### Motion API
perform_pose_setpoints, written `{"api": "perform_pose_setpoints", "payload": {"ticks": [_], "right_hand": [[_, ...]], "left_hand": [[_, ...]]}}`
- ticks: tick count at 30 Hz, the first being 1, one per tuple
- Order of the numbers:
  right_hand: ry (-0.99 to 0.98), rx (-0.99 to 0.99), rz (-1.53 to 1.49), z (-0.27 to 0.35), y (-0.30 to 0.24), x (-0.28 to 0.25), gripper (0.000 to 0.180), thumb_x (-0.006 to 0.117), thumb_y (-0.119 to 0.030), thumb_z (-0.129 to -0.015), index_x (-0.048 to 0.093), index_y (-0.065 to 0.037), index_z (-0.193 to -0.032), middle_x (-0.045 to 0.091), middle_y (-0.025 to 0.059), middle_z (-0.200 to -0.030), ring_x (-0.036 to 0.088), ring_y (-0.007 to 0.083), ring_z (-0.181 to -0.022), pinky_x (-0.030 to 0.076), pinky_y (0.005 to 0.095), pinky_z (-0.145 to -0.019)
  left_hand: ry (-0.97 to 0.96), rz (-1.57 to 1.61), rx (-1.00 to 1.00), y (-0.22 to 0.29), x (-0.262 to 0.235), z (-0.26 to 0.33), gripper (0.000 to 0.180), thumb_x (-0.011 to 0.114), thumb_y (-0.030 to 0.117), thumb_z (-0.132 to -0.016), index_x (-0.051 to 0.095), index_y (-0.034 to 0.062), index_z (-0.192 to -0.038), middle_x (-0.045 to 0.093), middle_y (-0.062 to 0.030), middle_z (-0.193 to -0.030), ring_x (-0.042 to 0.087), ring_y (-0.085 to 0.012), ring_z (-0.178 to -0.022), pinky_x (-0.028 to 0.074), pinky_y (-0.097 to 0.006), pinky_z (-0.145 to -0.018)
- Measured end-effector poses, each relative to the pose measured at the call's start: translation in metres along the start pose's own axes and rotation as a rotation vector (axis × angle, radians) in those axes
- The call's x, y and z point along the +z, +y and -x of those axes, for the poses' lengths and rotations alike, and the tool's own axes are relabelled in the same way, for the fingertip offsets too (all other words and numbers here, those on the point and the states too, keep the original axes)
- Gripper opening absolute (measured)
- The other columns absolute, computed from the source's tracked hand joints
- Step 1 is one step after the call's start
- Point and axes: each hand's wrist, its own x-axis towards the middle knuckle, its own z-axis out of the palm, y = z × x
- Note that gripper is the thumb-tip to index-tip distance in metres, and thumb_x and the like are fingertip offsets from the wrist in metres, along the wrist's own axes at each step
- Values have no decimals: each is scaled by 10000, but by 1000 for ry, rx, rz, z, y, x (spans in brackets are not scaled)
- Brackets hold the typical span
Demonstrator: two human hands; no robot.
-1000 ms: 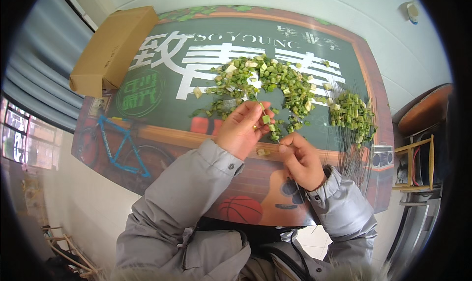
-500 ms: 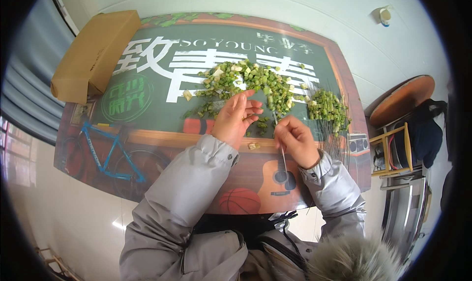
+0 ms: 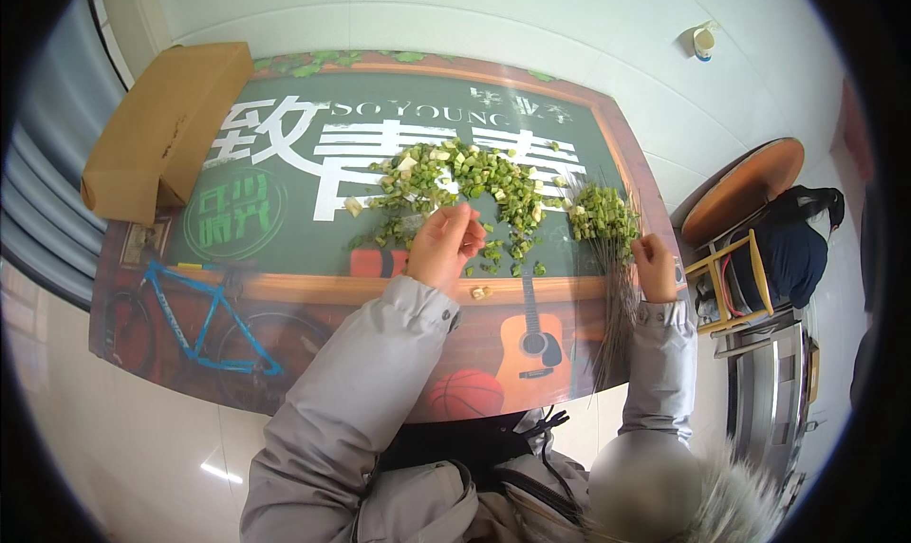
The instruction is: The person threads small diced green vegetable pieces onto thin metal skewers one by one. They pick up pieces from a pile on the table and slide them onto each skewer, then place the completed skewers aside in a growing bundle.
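Note:
A loose pile of small green and pale cut pieces [image 3: 465, 177] lies in the middle of a table covered with a printed cloth [image 3: 285, 287]. My left hand [image 3: 446, 244] rests at the pile's near edge, fingers curled together over a few stray pieces; whether it holds one is hidden. To the right lies a bundle of thin sticks [image 3: 617, 325], its far ends loaded with green pieces [image 3: 603, 215]. My right hand [image 3: 655, 263] is closed on the right side of that bundle. Two pale pieces [image 3: 481, 292] lie near my left wrist.
A long cardboard box [image 3: 166, 125] lies on the table's far left corner. To the right of the table stand a round wooden stool top [image 3: 745, 187] and a yellow chair frame with a dark bag [image 3: 788, 249] on it. The floor is white tile.
My right hand has moved from beside the left hand out to the right, onto the stick bundle. My left hand has stayed at the near edge of the pile.

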Motion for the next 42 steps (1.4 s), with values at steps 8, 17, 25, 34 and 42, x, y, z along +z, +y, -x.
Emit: {"api": "perform_pose_setpoints", "payload": {"ticks": [8, 17, 25, 34, 42], "right_hand": [[-78, 194, 128, 12, 58, 6, 310, 618, -270, -790, 594, 35, -746, 600, 162, -648, 594, 282, -605, 449, 364, -578], [-39, 172, 14, -2, 64, 10, 229, 609, -213, -785, 596, 14, -758, 603, 174, -657, 593, 314, -608, 450, 379, -577], [30, 67, -51, -3, 66, 23, 141, 571, -141, -803, 593, -2, -803, 594, 139, -633, 574, 291, -577, 440, 367, -545], [-35, 182, 429, -23, 92, 23, 189, 638, -119, -698, 553, -8, -825, 608, 212, -842, 585, 362, -790, 464, 440, -689], [-474, 380, 558, -55, 107, -2, 316, 706, -247, -667, 644, -20, -877, 646, 176, -913, 624, 333, -871, 481, 392, -762]], "left_hand": [[30, 4, -33, -4, -1, 1, 167, 547, 238, -904, 573, 85, -843, 554, -13, -718, 498, -102, -682, 418, -235, -635], [30, -7, -30, -1, 4, 3, 158, 540, 217, -903, 566, 68, -858, 542, -21, -727, 483, -105, -685, 402, -237, -632], [6, -3, -28, 1, 3, 3, 171, 524, 240, -909, 581, 85, -864, 580, -12, -740, 505, -106, -690, 399, -250, -655], [19, -25, -45, 1, 3, 2, 173, 531, 242, -902, 571, 76, -872, 545, -24, -744, 486, -113, -700, 397, -246, -646], [7, -29, -45, 2, 3, 2, 164, 537, 236, -898, 571, 78, -873, 552, -25, -749, 495, -109, -706, 402, -242, -645]]}}
